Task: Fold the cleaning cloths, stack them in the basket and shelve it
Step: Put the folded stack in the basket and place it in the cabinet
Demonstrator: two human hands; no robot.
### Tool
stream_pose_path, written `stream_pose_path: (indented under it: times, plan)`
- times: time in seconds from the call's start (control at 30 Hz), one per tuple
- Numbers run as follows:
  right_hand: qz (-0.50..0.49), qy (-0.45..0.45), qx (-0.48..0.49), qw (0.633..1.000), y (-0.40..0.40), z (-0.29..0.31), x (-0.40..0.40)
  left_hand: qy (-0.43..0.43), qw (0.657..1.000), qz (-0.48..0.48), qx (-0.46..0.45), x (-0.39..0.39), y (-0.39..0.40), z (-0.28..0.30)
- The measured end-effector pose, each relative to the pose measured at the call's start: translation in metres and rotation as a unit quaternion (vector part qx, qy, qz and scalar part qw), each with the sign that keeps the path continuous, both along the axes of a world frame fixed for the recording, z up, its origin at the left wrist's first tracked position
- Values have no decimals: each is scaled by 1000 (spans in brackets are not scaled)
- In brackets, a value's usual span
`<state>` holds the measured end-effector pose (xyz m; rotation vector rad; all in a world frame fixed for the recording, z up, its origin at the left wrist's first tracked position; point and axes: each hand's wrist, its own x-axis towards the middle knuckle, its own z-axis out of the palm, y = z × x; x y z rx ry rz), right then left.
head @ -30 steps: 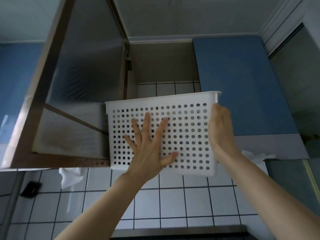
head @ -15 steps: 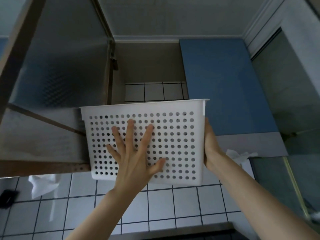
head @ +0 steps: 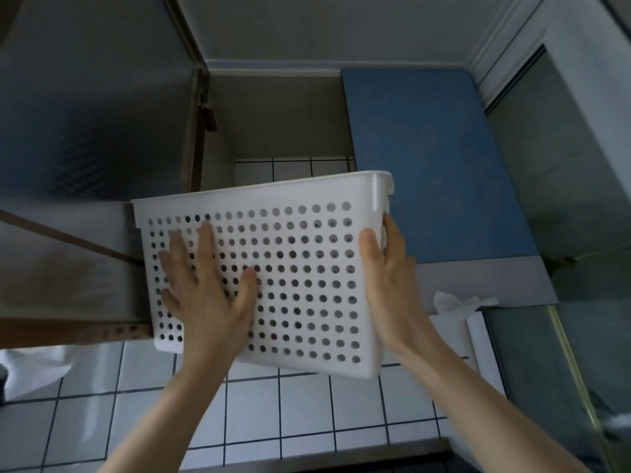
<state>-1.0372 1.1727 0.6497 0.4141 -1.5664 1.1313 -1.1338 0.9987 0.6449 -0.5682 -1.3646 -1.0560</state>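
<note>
A white perforated plastic basket (head: pixel 300 274) is raised in front of an open wall cupboard (head: pixel 280 128), tilted with its right end a little lower. My left hand (head: pixel 205 288) presses flat on its near wall, fingers spread and straight. At the basket's right end my right hand (head: pixel 386 278) holds it, thumb on the near wall and fingers wrapped round the corner. The cloths inside are hidden by the basket's wall.
The cupboard's frosted door (head: pixel 85 148) stands open at the left, its lower edge beside the basket. A blue closed cupboard door (head: pixel 426 158) is at the right. White tiles (head: pixel 307 411) cover the wall below, with white paper towels (head: pixel 457 305) at the right.
The basket has shifted slightly and tilted, right end dropping. My left hand slid toward the basket's left part. My right hand's thumb came round onto the near wall.
</note>
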Motion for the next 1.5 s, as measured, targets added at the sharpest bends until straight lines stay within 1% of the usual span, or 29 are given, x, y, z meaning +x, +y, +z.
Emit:
stream_pose_path:
  times: [0.17,0.27,0.37,0.43,0.5,0.57,0.67,0.73,0.77,0.83,0.87,0.9,0.93,0.97,1.0,1.03,1.07,1.13,1.2,1.27,1.33,1.4,1.47,1.5]
  plan:
    - [-69,34,62,995,-13,-18,14,11,997,-67,-44,-16,2,7]
    - [-107,22,71,991,-12,-14,6,-18,996,-69,-62,-20,4,14]
    - [-131,19,86,988,-13,-16,2,-50,990,-100,-82,-2,14,5]
    - [-138,37,83,986,-11,-16,-1,-48,984,-119,-127,18,23,-8]
    - [-144,84,70,983,-2,-11,-5,-40,978,-126,-163,35,31,-19]
    - [-143,129,58,980,8,-3,-13,-57,975,-121,-179,44,38,-24]
    - [-122,145,52,981,18,5,-23,-74,973,-74,-208,52,50,-28]
    - [-78,155,47,984,25,5,-26,-77,973,-73,-206,57,56,-28]
    - [-69,161,30,984,32,4,-29,-79,973,-76,-205,59,57,-28]
    - [-84,134,-41,987,52,5,-44,-81,972,-71,-209,61,55,-29]
    - [-86,87,-87,989,62,8,-52,-83,972,-68,-210,61,54,-30]
    - [-59,27,-129,990,70,11,-59,-82,972,-69,-210,59,52,-31]
    - [-11,-36,-153,987,73,13,-64,-80,972,-72,-210,58,49,-33]
    - [40,-76,-157,984,75,13,-67,-77,971,-78,-213,57,47,-36]
    - [68,-96,-155,981,73,13,-67,-69,971,-85,-215,57,45,-37]
    - [82,-97,-157,979,73,12,-66,-62,970,-94,-216,58,44,-40]
    - [89,-85,-170,978,73,10,-68,-52,970,-108,-213,60,43,-42]
    - [82,-25,-200,976,78,1,-74,-36,969,-139,-200,65,43,-47]
    - [77,21,-238,968,78,-4,-78,-13,970,-149,-191,66,42,-49]
    - [51,24,-256,965,76,-8,-79,9,970,-149,-194,59,36,-43]
    - [30,34,-250,967,72,-8,-78,15,964,-171,-202,47,27,-33]
    - [13,48,-231,972,60,-8,-73,4,953,-232,-196,34,12,-23]
    - [-15,78,-172,982,43,-12,-68,3,933,-316,-175,21,-6,-17]
    - [-31,98,-138,985,34,-15,-64,10,925,-342,-165,16,-16,-15]
